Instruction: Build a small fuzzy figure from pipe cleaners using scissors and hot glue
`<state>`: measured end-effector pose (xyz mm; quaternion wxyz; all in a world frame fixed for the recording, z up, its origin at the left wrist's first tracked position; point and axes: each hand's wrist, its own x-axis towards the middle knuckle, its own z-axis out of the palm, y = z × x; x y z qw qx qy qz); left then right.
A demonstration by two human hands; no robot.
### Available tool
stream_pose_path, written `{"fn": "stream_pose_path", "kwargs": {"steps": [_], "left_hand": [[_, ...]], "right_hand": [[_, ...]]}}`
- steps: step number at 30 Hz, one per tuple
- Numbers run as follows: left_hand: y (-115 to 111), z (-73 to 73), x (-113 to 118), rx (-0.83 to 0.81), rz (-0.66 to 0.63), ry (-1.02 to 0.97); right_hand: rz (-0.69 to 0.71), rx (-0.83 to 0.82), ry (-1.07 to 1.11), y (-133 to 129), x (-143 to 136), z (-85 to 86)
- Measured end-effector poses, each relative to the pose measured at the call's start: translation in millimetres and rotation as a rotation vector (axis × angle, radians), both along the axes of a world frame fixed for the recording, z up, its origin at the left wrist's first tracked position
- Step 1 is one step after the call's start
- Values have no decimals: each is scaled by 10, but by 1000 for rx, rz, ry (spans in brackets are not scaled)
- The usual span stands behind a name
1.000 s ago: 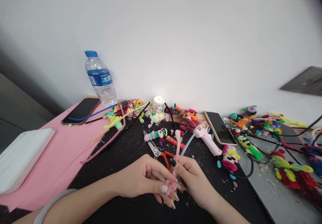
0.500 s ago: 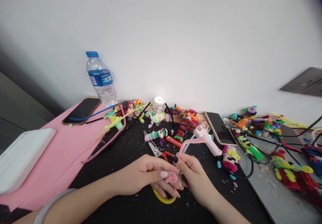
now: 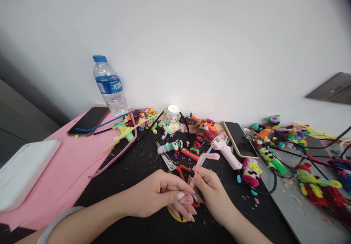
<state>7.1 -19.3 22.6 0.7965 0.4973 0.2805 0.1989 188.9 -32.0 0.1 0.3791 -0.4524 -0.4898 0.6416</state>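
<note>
A pink pipe cleaner (image 3: 206, 157) runs between my two hands, its bent free end sticking up past my fingers. My left hand (image 3: 159, 193) is closed around the coiled pink part, pinching it between thumb and fingers. Close beside it, my right hand (image 3: 212, 193) grips the straight length by thumb and index finger. My fingers partly hide the coil. Just beyond the hands lie red-handled scissors (image 3: 169, 162), slightly open. A yellow ring (image 3: 174, 215) shows under my left fingers, mostly covered. To the right rests a pale pink glue gun (image 3: 227, 152).
Pipe-cleaner figures, one with a green and pink body (image 3: 168, 147), lie around the black mat (image 3: 131, 185). A water bottle (image 3: 109, 87), paper cup (image 3: 173, 113) and phone (image 3: 240, 138) stand or lie near the wall. Pink sheets (image 3: 74, 156) and a white box (image 3: 27, 171) are left.
The pipe cleaner's free end has drawn in toward my right hand and stands out less far. My left fingers have shifted over the pink coil, covering more of it.
</note>
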Motion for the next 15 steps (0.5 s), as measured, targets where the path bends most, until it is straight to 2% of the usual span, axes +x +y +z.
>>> {"fn": "stream_pose_path", "kwargs": {"steps": [15], "left_hand": [[-7, 29, -19, 27, -15, 8]], "right_hand": [[-58, 38, 32, 0, -18, 23]]}}
